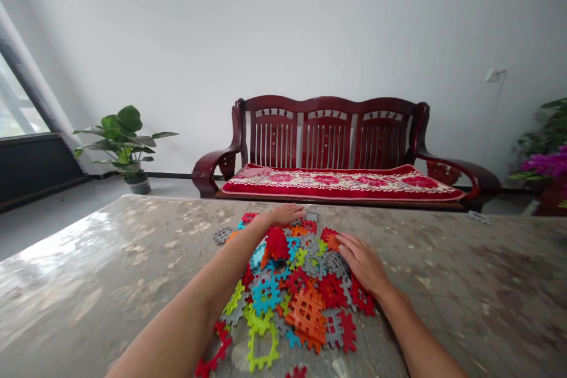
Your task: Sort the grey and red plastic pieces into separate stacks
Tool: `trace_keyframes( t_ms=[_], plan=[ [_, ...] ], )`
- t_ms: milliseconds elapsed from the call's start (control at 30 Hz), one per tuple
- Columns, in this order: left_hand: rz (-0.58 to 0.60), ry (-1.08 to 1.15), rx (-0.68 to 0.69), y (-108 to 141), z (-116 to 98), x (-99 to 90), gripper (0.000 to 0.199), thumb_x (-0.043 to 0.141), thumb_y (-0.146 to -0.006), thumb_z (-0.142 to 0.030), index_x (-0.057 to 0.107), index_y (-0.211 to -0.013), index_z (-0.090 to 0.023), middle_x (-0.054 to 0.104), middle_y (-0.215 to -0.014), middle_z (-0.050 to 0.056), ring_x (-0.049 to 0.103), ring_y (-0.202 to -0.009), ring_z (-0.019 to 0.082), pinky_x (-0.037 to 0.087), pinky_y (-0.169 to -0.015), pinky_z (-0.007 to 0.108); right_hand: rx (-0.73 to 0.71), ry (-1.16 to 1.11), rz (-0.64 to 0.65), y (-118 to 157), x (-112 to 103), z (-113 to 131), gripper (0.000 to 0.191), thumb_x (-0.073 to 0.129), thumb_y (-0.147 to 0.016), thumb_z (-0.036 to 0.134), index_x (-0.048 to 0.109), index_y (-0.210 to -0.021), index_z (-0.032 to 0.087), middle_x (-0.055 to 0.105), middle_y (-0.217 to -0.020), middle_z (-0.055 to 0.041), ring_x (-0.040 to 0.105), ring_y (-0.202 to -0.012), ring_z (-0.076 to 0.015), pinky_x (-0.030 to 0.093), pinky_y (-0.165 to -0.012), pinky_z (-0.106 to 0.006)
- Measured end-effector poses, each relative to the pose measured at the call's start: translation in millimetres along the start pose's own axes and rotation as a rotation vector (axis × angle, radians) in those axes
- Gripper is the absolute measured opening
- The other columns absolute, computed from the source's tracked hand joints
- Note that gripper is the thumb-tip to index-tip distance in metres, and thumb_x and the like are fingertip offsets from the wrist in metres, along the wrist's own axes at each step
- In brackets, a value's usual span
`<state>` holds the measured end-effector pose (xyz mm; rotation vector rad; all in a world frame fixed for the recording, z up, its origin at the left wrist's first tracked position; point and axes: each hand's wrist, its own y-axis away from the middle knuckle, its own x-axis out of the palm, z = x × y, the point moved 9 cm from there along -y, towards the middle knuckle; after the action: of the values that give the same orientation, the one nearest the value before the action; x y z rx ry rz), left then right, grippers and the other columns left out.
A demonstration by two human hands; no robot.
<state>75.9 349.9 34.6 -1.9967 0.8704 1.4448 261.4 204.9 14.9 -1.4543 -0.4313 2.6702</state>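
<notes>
Head view: left hand (286, 213) and right hand (364, 264) open, nothing visibly held, by pieces (309, 309) on patterned table (452, 283); wooden bench (330, 105) beyond.

The left arm (195, 295) entered from the lower edge, left of centre, and ran forward and to the right. Its elbow was slightly bent. The left wrist (264, 222) turned inward; the left hand (286, 213) lay flat, back upward, with fingers extended to the right. The left thumb could not be made out. The right arm (416, 331) entered at the lower right and sloped forward and to the left. The right hand (364, 261) was angled inward, back upward, fingers extended and loosely bent, thumb on the inner side. The left hand reached farther forward. Both forearms were bare.
</notes>
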Motion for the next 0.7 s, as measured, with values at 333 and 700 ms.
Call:
trace_keyframes(
  t_ms=[333,700],
  plan=[
    [0.057,0.136,-0.072,9.5,-9.2,22.4,0.049,0.051,-0.086,-0.059,0.061,-0.127,-0.034,0.054,-0.143,0.002,0.038,-0.139,0.028,0.026,-0.114,0.045,-0.028,-0.026,0.008,0.2,0.0,9.5,0.046,0.034,-0.096,0.046,0.065,-0.124,0.027,0.061,-0.134,-0.0049,0.051,-0.126,-0.0232,0.034,-0.111,-0.045],
    [-0.073,0.431,-0.199,80.8,-18.5,-24.6,0.065,0.019,-0.097,-0.056,0.054,-0.138,-0.02,0.053,-0.144,0.004,0.047,-0.134,0.023,0.033,-0.113,0.038,0.051,-0.297,0.333,9.4,-7.1,-5.8,0.087,0.076,-0.065,0.054,0.049,-0.141,0.021,0.049,-0.145,-0.0123,0.043,-0.133,-0.0319,0.03,-0.113,-0.047]
  ],
)
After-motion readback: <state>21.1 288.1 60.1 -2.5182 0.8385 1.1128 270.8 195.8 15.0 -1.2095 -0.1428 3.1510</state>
